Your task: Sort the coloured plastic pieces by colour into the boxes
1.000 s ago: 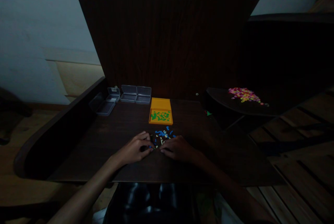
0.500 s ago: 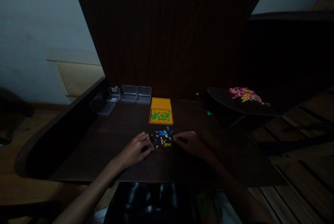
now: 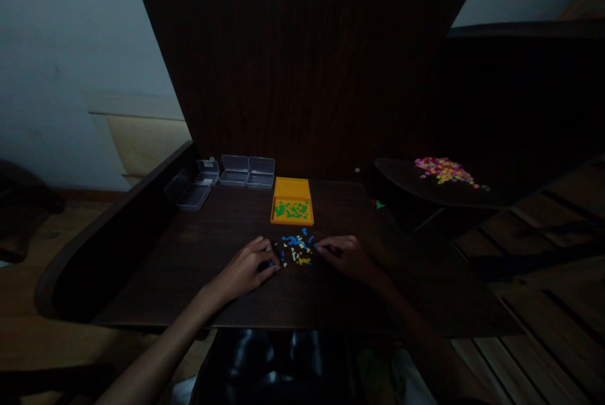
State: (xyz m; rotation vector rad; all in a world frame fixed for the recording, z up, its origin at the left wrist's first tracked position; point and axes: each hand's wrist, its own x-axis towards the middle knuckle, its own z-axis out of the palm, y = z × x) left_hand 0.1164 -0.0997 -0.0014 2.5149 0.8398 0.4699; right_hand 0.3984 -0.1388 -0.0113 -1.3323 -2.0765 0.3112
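— What's hard to make out?
— It's dim, and the left hand [image 3: 255, 260] curls over its own fingertips. A blue bit [image 3: 271, 263] shows by its thumb; I can't tell whether it's gripped. The right hand [image 3: 343, 254] has finger and thumb narrowly set, tips at the right fringe of the blue pieces [image 3: 297, 241]; whether they hold one, I can't tell.
— Where do the pieces lie, and pointing which way?
— On the bench [image 3: 198, 247], between the hands: blue mostly farthest, then pale pieces [image 3: 293, 256], yellow pieces [image 3: 305, 261] nearest. Angles look mixed; single long axes are too small to read. Beyond, the orange box [image 3: 292, 188] lies open, its length running away from the person, green pieces [image 3: 290, 209] in its near half.
— Room?
— Dark wood stretches from the hands to the front edge [image 3: 302, 328], and rightward too.
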